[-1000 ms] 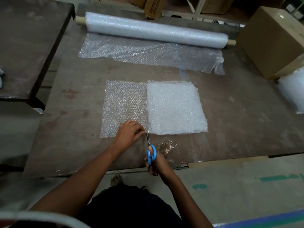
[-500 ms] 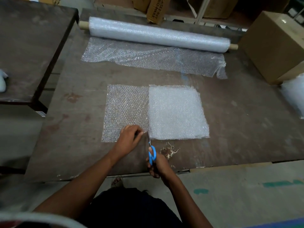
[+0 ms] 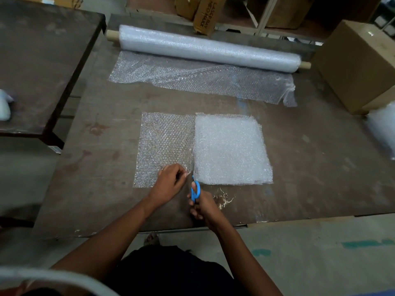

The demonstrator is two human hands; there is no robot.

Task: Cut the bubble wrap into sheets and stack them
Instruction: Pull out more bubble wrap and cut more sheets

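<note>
Between your hands (image 3: 193,171): cut just begun. Left hand (image 3: 168,181) pinched thin clear bubble-wrap sheet (image 3: 164,144); right hand (image 3: 203,207) gripped blue-handled scissors (image 3: 195,189). Next: advance blades straight alongside the white stack (image 3: 230,148).

Blue-handled scissors (image 3: 195,190); clear dotted bubble wrap (image 3: 164,144); brown table (image 3: 310,167).

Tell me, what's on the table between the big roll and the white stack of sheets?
The head view shows a loose bubble wrap flap unrolled from the roll, then bare table before the stack.
</note>
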